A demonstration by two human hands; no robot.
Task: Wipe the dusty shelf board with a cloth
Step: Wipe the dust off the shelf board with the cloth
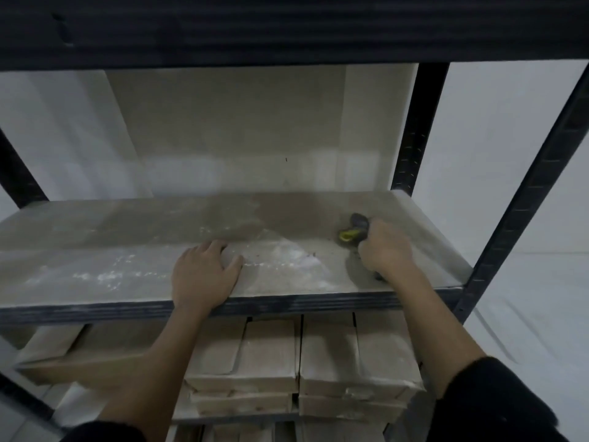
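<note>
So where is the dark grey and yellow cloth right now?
The dark grey and yellow cloth is bunched in the right hand, on the dusty shelf board's right end.

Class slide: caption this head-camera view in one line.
Right hand wipes the dusty shelf board with a dark cloth; left hand rests flat.

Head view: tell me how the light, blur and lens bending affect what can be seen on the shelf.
Head view: dim, flat light; the shelf board is darker at back right; the whole frame is soft, so the cloth in the right hand lacks detail; the wide lens tilts the shelf posts; left hand rests flat.
</note>
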